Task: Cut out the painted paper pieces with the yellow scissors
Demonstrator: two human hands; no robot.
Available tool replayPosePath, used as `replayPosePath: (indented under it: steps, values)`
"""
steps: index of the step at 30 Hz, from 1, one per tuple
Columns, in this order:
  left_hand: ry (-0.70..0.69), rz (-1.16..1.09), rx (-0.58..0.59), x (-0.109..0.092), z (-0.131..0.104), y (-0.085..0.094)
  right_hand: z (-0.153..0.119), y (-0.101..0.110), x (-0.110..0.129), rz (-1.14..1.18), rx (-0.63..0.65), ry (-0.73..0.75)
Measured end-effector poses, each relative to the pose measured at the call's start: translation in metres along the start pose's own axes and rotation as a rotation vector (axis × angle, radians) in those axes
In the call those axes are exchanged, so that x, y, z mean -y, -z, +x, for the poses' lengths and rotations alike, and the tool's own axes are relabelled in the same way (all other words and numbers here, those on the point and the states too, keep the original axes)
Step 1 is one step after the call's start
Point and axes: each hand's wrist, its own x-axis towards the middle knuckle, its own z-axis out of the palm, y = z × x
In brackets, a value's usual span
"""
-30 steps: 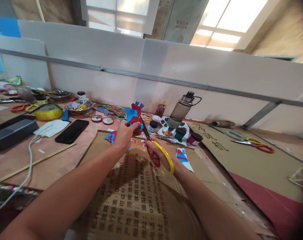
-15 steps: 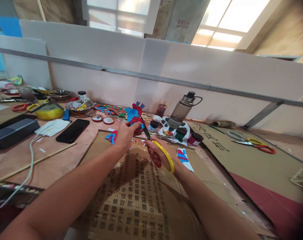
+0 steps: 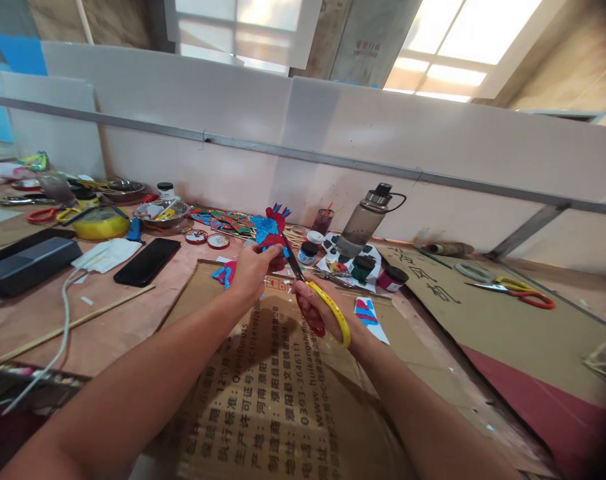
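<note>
My left hand (image 3: 255, 268) pinches a red and blue painted cutout (image 3: 270, 229) above the far edge of a printed cardboard sheet (image 3: 263, 400). In my right hand (image 3: 315, 300) is a pair of scissors (image 3: 339, 312) with yellow and red handles. Their dark blades point up and away, touching or very near the cutout's right side. Another red and blue piece (image 3: 225, 273) lies just left of my left hand. Right of my right hand, a white paper strip with red and blue paint (image 3: 367, 317) rests on the cardboard.
A grey bottle (image 3: 363, 223) stands at the back, with paint jars (image 3: 393, 278) near it. Toward the left are a black phone (image 3: 147, 261), a power bank (image 3: 30, 267), a yellow tape roll (image 3: 100, 223) and a metal bowl (image 3: 161, 215). More scissors (image 3: 517, 291) lie right.
The view has shifted very slightly. Both hands, the cutout and the scissors keep nearly the same positions.
</note>
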Motion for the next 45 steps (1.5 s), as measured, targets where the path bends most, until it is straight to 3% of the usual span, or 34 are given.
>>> replayPosePath:
  steps: [45]
  values:
    - [0.01,-0.007,0.083,0.0041,0.002,0.003,-0.0043,-0.0028,0.0046,0.005,-0.007,0.04]
